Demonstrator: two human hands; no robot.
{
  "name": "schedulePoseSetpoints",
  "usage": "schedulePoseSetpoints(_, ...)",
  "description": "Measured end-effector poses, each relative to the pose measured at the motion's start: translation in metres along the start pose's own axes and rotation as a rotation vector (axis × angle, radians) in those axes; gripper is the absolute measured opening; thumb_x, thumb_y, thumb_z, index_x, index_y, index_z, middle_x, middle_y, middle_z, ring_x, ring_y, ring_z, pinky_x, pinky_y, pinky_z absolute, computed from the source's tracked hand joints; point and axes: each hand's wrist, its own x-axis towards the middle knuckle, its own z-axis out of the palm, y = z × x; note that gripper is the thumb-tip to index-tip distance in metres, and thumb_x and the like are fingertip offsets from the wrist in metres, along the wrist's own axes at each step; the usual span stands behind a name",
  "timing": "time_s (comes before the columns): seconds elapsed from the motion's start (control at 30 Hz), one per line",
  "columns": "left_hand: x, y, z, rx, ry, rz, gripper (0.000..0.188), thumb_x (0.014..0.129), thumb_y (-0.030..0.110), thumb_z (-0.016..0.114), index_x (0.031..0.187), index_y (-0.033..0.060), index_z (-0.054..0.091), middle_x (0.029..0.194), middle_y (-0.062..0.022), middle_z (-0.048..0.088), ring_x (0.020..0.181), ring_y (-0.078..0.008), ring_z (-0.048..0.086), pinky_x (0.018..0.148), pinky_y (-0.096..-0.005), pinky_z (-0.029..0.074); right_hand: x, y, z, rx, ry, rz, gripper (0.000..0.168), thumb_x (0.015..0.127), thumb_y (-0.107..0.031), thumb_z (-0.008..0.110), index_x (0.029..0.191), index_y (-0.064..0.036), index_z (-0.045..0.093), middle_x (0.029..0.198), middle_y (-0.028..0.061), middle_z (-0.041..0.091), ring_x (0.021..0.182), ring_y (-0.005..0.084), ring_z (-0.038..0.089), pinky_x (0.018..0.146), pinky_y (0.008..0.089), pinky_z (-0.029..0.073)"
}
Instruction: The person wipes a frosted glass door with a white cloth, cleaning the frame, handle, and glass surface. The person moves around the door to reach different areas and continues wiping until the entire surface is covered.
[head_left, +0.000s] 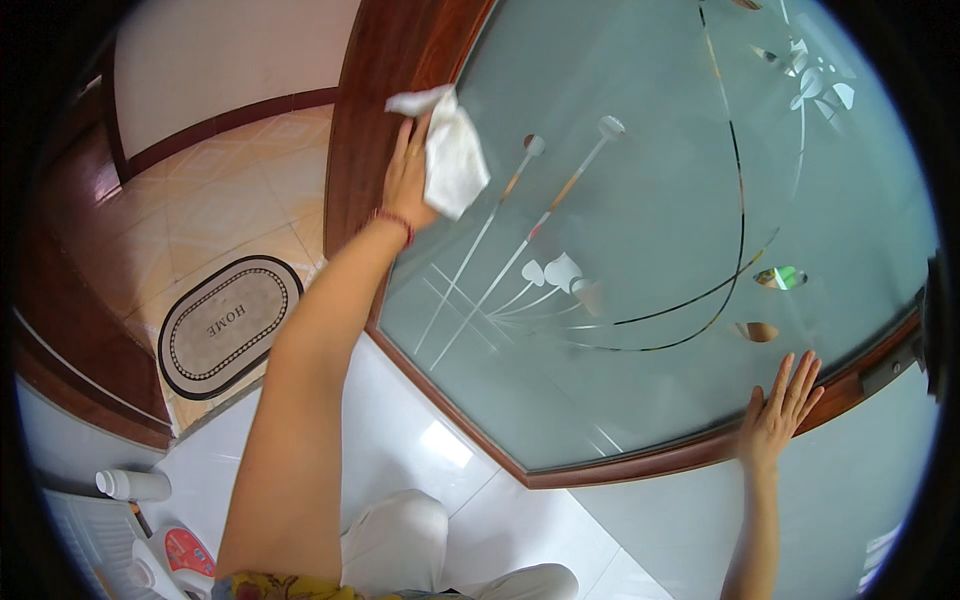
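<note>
Before me is a door of frosted glass (660, 225) in a reddish-brown wooden frame (637, 463), patterned with clear and mirrored flower stems. My left hand (409, 176), with a red bracelet at the wrist, reaches up to the left side of the frame. It holds a crumpled white cloth (456, 161), which lies over the border of wood and glass; the thumb is hidden. My right hand (780, 412) rests with spread fingers along the door's right edge, its fingertips over the glass border. Nothing is in it.
An oval doormat (232, 375) bearing a word lies on the beige tiles (217, 202) beyond the doorway. At lower left are a white bottle (135, 485) and a white jug with a red label (187, 551). A dark door handle (934, 330) sits at far right.
</note>
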Motion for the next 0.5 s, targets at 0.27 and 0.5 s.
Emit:
schedulePoseSetpoints(0.27,-0.229,-0.080,0.059,0.327,-0.260,-0.136,0.067,0.089,0.034,0.057,0.144,0.0030,0.036,0.145,-0.0213,0.040,0.137,-0.0350,0.033,0.114,-0.0383,0.027,0.001,0.001,-0.001,-0.012,0.012,0.024,0.065,0.090,-0.008,0.053,0.151,-0.008,0.029,0.158,0.0163,0.021,0.148,0.0334,0.013,0.118,0.0516,0.006)
schedulePoseSetpoints(0.5,-0.198,-0.032,0.116,-0.546,0.052,-0.665,0.057,0.098,0.032,0.048,0.147,0.0066,0.033,0.142,-0.0075,0.044,0.132,-0.0179,0.041,0.105,-0.0303,0.038,0.006,-0.022,-0.005,0.041,0.015,-0.015,0.065,0.088,-0.006,0.056,0.149,-0.011,0.034,0.158,0.0137,0.025,0.148,0.0353,0.013,0.116,0.0569,0.008)
